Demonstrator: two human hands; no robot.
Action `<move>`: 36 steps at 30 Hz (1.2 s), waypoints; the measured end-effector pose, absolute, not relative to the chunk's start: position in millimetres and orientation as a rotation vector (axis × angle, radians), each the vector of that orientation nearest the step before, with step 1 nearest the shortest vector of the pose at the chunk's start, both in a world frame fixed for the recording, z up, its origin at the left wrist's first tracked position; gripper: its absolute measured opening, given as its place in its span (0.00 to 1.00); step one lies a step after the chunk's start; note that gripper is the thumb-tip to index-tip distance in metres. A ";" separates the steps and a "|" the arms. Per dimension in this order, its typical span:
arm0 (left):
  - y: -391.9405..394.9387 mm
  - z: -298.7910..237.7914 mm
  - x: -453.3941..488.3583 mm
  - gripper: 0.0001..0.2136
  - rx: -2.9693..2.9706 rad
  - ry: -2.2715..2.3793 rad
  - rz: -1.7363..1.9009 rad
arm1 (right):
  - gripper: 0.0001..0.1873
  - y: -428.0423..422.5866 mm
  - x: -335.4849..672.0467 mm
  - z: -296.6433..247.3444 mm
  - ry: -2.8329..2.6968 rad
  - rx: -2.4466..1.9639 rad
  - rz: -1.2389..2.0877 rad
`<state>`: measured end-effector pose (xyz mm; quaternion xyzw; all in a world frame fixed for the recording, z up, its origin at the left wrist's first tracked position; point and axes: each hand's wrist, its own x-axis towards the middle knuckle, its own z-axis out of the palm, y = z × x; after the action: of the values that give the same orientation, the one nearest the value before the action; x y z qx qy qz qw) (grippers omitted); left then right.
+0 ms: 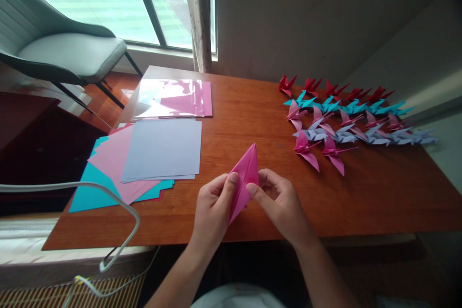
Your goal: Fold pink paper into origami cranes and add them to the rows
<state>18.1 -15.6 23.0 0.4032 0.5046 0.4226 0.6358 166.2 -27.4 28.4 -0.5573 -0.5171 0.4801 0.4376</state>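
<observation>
Between my two hands, above the table's front edge, is a folded piece of bright pink origami paper [246,173], a narrow diamond with its point tilted up and away from me. My left hand [216,197] pinches its left side, thumb on top. My right hand [283,202] grips the right edge, with the thumb on the face near the middle crease and the other fingers curled behind. The fingertips under the paper are hidden. To the right stand rows of folded paper cranes; closest are two magenta cranes [306,150].
On the wooden table [238,106] at left lie lavender sheets [166,149], pink sheets [111,156] and turquoise sheets [94,187]. A clear packet of paper [173,98] is behind them. Red cranes [287,85] form the back row. A white cable [133,214] loops at front left; a chair [72,53] stands beyond.
</observation>
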 end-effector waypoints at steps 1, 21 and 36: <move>-15.7 24.1 18.7 0.20 0.937 1.165 0.969 | 0.11 -27.7 165.6 27.9 -1.273 -1.384 1.203; -21.9 26.9 16.8 0.18 1.251 1.179 0.892 | 0.21 -9.0 175.7 36.5 -1.042 -1.339 1.100; -31.5 20.3 18.2 0.26 2.365 1.361 1.163 | 0.22 -14.0 163.4 44.6 -1.074 -1.511 0.589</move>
<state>18.2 -31.5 20.3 0.7943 0.4571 0.3906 0.0875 163.4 -14.0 44.6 -0.6420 -0.4564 0.2501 0.5630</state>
